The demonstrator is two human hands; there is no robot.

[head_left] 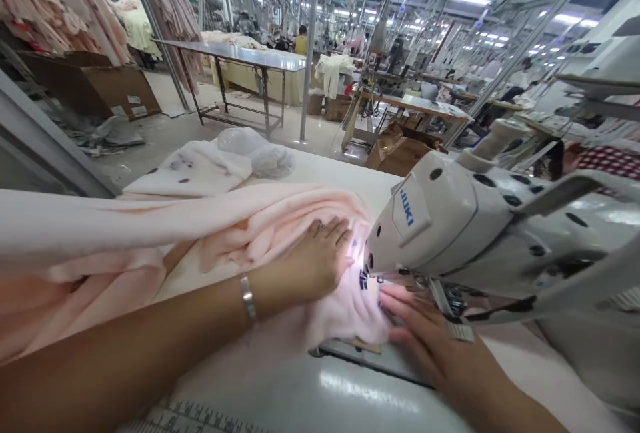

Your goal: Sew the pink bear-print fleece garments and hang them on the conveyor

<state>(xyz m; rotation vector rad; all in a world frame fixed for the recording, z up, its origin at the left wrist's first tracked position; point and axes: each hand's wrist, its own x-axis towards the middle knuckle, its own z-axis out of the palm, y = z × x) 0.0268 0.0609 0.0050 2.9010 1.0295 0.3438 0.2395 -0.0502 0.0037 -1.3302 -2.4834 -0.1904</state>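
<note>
Soft pink fabric [270,213] is bunched across the table and runs under the head of a white sewing machine [440,213]. My left hand [320,259] lies flat on this fabric, left of the needle area, its fingers stretched out. On the other side, my right hand [425,326] rests at the fabric's edge beside the presser foot [364,279], fingers extended and partly behind the machine head. A lamp lights the cloth between both hands. The needle itself is too small to make out.
A white spotted cloth [190,166] and a clear plastic bag [255,153] lie at the table's far side. A printed ruler scale [195,416] runs along the near edge. Beyond stand a metal table [240,54], cardboard boxes [120,89] and hanging garments [70,6].
</note>
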